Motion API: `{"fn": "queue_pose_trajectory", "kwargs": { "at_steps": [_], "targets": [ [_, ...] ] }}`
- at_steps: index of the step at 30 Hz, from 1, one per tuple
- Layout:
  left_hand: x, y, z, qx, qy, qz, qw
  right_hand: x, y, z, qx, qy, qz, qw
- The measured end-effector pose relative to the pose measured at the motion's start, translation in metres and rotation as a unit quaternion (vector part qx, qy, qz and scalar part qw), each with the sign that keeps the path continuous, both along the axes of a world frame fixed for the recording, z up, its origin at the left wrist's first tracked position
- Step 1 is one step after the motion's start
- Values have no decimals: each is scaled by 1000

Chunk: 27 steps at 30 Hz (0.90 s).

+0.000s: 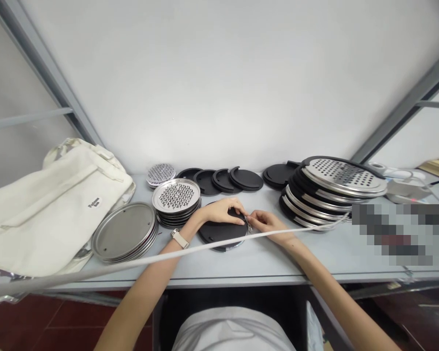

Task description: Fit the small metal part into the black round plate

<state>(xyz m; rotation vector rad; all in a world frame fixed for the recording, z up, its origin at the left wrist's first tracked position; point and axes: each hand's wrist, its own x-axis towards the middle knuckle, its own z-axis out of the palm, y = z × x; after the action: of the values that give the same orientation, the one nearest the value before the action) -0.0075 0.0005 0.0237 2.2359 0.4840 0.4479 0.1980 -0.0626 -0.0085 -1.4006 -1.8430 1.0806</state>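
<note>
A black round piece [219, 233] with a thin shiny rim lies on the grey table in front of me. My left hand [225, 211], with a watch on its wrist, rests over its upper part, thumb and fingers bent around its right edge. At that same edge my right hand [261, 222] has thumb and forefinger pinched together. Whatever is between those fingertips is too small to make out; a small shiny bit shows just beneath them. The two hands' fingertips nearly touch.
Left of my hands are stacked grater discs [179, 196], flat metal discs [126, 231] and a white bag [58, 204]. Black round holders [247, 179] line the wall. A tall stack of graters [340, 175] stands at right. A pale cable [131, 264] crosses in front of my forearms.
</note>
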Motion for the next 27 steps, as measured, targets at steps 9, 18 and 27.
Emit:
{"fn": "queue_pose_trajectory", "kwargs": {
  "at_steps": [9, 18, 27],
  "targets": [
    [0, 0, -1, -7, -9, 14, 1000, -2, -2, 0, 16, 20, 4, 1000],
    [0, -3, 4, -22, -6, 25, 999, -2, -5, 2, 16, 13, 9, 1000],
    [2, -2, 0, -77, -20, 30, 996, -2, -7, 4, 21, 5, 12, 1000]
  ]
}}
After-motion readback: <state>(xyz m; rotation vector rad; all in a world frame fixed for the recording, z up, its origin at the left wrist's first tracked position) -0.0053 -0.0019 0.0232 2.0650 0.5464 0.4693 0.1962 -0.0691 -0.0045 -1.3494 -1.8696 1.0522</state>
